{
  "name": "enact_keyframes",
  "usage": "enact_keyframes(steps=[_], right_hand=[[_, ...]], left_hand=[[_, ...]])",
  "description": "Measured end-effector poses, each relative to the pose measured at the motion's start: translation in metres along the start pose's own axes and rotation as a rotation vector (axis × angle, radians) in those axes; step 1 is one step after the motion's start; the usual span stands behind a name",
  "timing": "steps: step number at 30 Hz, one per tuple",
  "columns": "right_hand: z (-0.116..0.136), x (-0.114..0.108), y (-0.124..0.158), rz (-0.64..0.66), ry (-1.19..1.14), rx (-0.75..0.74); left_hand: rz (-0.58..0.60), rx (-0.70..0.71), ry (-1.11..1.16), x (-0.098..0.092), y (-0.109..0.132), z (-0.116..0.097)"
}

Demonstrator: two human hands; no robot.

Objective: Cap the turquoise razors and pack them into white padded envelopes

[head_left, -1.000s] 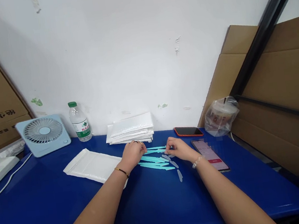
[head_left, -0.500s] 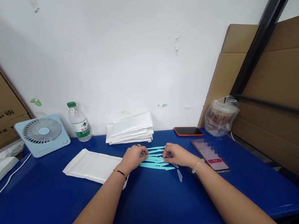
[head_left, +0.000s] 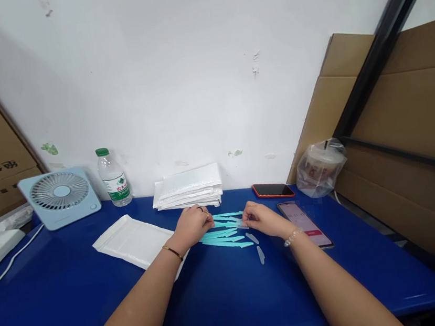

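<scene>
Several turquoise eyebrow razors point(head_left: 227, 239) lie roughly side by side on the blue table. My left hand point(head_left: 194, 226), fingers pinched, grips one razor near its handle at the far side of the row. At that razor's blade end, my right hand point(head_left: 262, 218) pinches a clear blade cover point(head_left: 242, 225), partly hidden by the fingertips. Whether the cover sits on the blade I cannot tell. Two loose clear covers point(head_left: 261, 255) rest just in front of the right hand. A white padded envelope point(head_left: 132, 241) lies under and left of my left wrist.
A stack of white padded envelopes point(head_left: 188, 185) stands against the wall. Left of it are a water bottle point(head_left: 115, 181) and a blue fan point(head_left: 61, 198). To the right lie a red-edged phone point(head_left: 273, 190), another phone point(head_left: 307, 226) and a bagged drink cup point(head_left: 321, 167).
Both hands have shifted slightly away from me to the far razors. The right hand has left the middle razors, uncovering a loose clear cover, and now pinches a cover at a blade end.
</scene>
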State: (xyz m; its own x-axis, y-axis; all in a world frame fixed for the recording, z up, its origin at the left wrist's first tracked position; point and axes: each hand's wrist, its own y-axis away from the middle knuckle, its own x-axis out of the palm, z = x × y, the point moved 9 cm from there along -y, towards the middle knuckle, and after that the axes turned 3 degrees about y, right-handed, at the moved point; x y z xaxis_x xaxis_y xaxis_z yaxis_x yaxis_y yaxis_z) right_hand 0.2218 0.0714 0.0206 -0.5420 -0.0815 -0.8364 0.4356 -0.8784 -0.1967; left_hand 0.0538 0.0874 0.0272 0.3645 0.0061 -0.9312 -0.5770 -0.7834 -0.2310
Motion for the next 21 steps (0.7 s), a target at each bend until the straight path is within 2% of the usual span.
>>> enact_keyframes(steps=[3,6,9,13,16,21], right_hand=[[-0.011,-0.001,0.000,0.019,-0.028,0.046],[-0.017,0.000,-0.006,-0.028,-0.007,0.079],[-0.016,0.007,-0.016,-0.088,0.090,0.095],[-0.013,0.019,-0.024,-0.072,0.199,0.135],[-0.004,0.021,-0.023,-0.051,0.216,0.088],[0.018,0.010,-0.019,-0.107,0.175,-0.062]], left_hand=[[0.013,-0.019,0.004,-0.001,0.001,0.004],[0.019,-0.014,0.024,0.003,0.000,0.005],[-0.007,-0.039,0.025,0.006,-0.002,0.009],[-0.063,-0.071,0.019,0.005,-0.001,0.015],[-0.096,-0.034,0.002,0.005,0.000,0.010],[-0.078,0.020,-0.028,0.006,-0.003,-0.001]])
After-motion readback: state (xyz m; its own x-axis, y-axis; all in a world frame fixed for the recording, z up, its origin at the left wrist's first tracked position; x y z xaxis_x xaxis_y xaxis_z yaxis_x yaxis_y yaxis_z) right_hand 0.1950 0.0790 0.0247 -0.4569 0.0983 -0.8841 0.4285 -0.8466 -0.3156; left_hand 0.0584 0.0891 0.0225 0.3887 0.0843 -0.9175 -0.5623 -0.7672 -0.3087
